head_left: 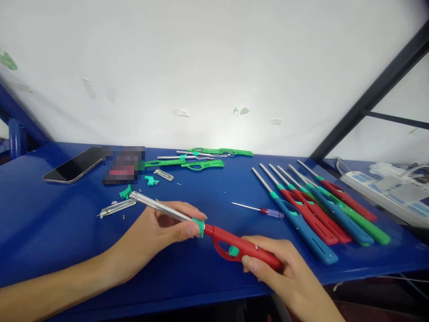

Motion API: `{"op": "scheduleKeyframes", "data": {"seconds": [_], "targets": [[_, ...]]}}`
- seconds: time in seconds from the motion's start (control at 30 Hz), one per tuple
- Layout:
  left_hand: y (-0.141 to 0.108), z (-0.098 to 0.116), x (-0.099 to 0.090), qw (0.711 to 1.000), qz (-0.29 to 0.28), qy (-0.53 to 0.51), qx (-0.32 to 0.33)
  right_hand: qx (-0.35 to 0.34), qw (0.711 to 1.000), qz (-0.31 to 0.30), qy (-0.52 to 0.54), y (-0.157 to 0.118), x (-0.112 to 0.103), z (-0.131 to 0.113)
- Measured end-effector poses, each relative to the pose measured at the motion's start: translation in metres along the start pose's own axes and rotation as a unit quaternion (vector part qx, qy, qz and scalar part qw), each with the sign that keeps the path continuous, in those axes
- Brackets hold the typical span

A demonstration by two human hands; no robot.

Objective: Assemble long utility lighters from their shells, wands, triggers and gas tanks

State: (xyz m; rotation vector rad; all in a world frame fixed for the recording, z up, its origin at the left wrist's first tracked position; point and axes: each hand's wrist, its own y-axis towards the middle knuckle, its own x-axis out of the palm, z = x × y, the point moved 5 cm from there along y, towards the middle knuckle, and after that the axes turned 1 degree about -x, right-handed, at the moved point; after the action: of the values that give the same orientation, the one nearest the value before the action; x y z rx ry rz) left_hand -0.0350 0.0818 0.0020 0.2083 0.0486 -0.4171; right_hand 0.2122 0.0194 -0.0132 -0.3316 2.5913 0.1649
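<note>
A red gas lighter with a teal trigger is held between both hands above the blue table. My left hand pinches the teal collar at the base of its metal tube, which points up to the left. A short gap with a bit of metal shows between the collar and the red body. My right hand is closed around the red handle, thumb on the near side. Several assembled lighters in blue, red and green lie side by side to the right. A small screwdriver lies between them and the held lighter.
On the blue table, green lighter shells, metal tubes, clear fuel tanks and teal triggers lie at the back and left. A phone lies back left. A power strip sits far right.
</note>
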Motion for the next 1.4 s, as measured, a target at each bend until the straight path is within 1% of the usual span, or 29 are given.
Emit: {"op": "scheduleKeyframes", "data": {"seconds": [0.1, 0.2, 0.3, 0.4, 0.53, 0.63, 0.73, 0.83, 0.93, 1.07, 1.17, 1.3, 1.4], "targets": [[-0.002, -0.001, 0.007, 1.0, -0.027, 0.003, -0.004, -0.003, 1.0, -0.017, -0.009, 0.003, 0.001, -0.004], [-0.002, -0.005, 0.006, 1.0, -0.02, 0.0, -0.005, 0.006, 1.0, -0.016, -0.007, 0.003, 0.004, -0.006], [0.0, -0.012, 0.005, 1.0, -0.017, -0.008, -0.022, -0.001, 1.0, 0.004, -0.001, 0.003, 0.004, -0.005], [0.001, -0.017, 0.007, 0.998, -0.035, -0.022, -0.055, 0.008, 1.0, 0.016, 0.017, 0.003, 0.003, 0.003], [0.003, -0.015, 0.012, 0.992, -0.06, -0.036, -0.104, 0.05, 0.997, 0.037, 0.04, 0.002, -0.002, 0.021], [0.004, -0.013, 0.012, 0.99, -0.06, -0.035, -0.126, 0.052, 0.998, 0.014, 0.034, 0.0, -0.002, 0.026], [0.006, -0.014, 0.009, 0.989, -0.056, -0.022, -0.133, 0.052, 0.998, -0.011, 0.034, -0.001, 0.0, 0.026], [0.005, -0.013, 0.007, 0.989, -0.072, 0.006, -0.132, 0.053, 0.998, 0.003, 0.032, 0.0, 0.001, 0.021], [0.0, -0.007, 0.011, 0.987, -0.103, 0.04, -0.119, 0.057, 0.998, 0.025, 0.028, 0.001, 0.001, 0.019], [-0.006, -0.001, 0.017, 0.982, -0.135, 0.062, -0.115, 0.035, 0.999, 0.032, -0.001, 0.0, 0.002, 0.019], [-0.003, -0.005, 0.015, 0.984, -0.121, 0.044, -0.123, 0.015, 0.999, 0.044, -0.02, -0.001, 0.001, 0.018], [0.007, -0.01, 0.006, 0.99, -0.068, 0.032, -0.115, -0.015, 0.997, 0.06, -0.034, -0.002, 0.0, 0.013], [0.009, -0.009, 0.004, 0.991, -0.067, 0.051, -0.105, -0.014, 0.997, 0.059, -0.039, -0.002, 0.002, 0.012]]}}
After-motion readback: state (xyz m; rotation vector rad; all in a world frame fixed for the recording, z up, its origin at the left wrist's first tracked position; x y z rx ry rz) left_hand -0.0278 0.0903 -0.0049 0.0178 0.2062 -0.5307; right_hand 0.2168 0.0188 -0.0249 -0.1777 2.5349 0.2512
